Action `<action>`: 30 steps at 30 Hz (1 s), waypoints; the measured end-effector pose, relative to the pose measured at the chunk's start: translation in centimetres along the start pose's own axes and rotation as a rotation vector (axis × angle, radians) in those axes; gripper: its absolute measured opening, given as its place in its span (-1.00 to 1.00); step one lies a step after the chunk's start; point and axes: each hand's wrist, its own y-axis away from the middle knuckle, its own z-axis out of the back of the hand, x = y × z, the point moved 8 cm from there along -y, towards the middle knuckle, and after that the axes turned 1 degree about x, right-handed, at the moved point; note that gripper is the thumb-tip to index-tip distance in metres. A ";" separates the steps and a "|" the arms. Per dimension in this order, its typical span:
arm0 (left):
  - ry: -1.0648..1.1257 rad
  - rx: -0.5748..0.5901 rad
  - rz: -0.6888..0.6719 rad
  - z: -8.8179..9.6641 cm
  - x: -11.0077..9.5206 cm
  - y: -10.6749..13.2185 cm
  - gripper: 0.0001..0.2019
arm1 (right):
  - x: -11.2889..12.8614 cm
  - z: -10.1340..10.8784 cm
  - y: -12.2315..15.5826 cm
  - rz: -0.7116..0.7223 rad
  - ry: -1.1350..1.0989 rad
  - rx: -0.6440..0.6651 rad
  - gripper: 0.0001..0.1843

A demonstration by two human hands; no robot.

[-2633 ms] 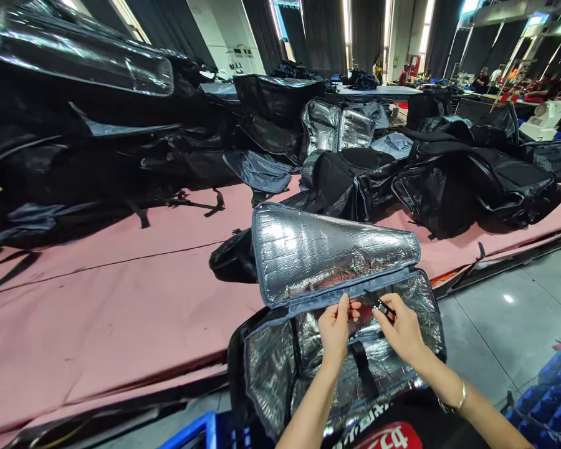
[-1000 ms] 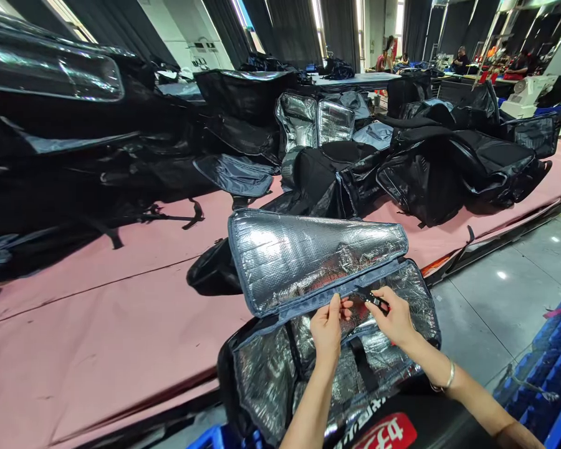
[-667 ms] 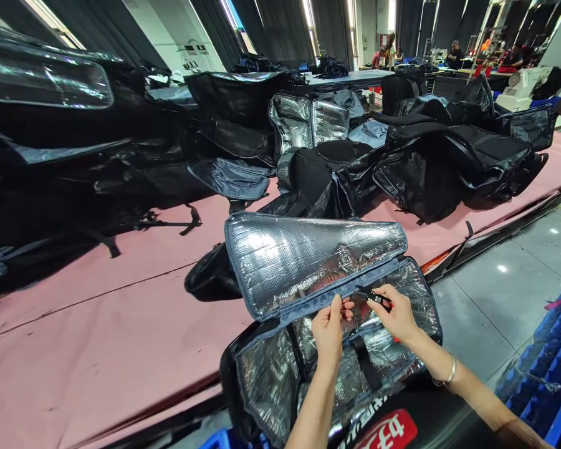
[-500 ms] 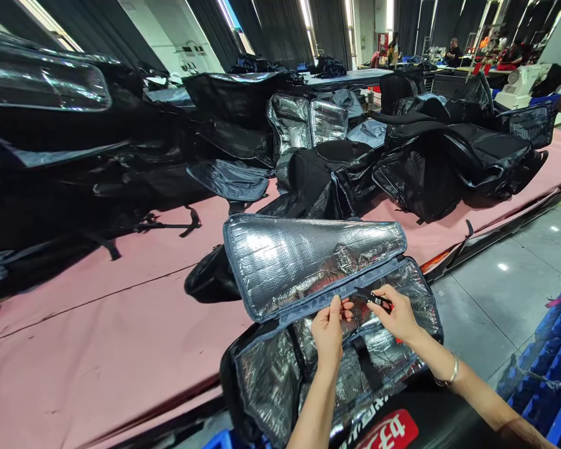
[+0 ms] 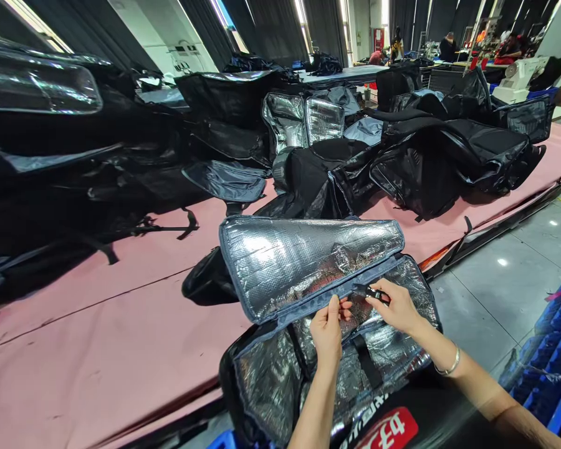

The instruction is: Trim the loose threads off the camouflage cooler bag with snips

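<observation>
An insulated bag point(image 5: 266, 380) with a silver foil lining lies before me, its foil-faced lid point(image 5: 303, 262) folded back. Along the hinge between lid and body runs a dark blue-grey fabric strip point(image 5: 303, 305). My left hand point(image 5: 328, 327) pinches at the edge of this strip, thumb against fingers; whether a loose thread is in the pinch is too small to tell. Just to its right, my right hand point(image 5: 396, 305) grips small black thread snips point(image 5: 371, 293), their tip pointing left, close over the strip.
A pink-covered table point(image 5: 121, 349) stretches across the view. Black bags point(image 5: 449, 149) are heaped along its far side, with more piled on the left point(image 5: 121, 181). Blue plastic crates point(image 5: 551, 349) stand on the floor at right. People and a sewing machine point(image 5: 518, 78) are in the background.
The snips in my right hand have moved slightly left and up, nearer to my left fingers. My left hand keeps its pinch at the strip.
</observation>
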 end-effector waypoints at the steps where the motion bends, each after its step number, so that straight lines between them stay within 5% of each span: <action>1: 0.000 -0.004 0.003 0.0 0.0 0.0 -0.64 | -0.3 0.2 0.0 -0.015 -0.016 -0.027 -0.81; 8: 0.011 0.004 0.011 -0.1 0.0 0.1 -0.65 | -3.4 0.0 1.2 -0.200 -0.120 -0.211 -0.77; 18: 0.028 -0.008 0.022 -0.1 0.0 0.0 -0.65 | -2.4 -0.7 2.0 -0.032 -0.036 -0.262 -0.79; 30: 0.044 -0.002 0.031 -0.2 -0.2 0.2 -0.61 | -0.4 -1.6 1.0 -0.003 0.025 -0.016 -0.80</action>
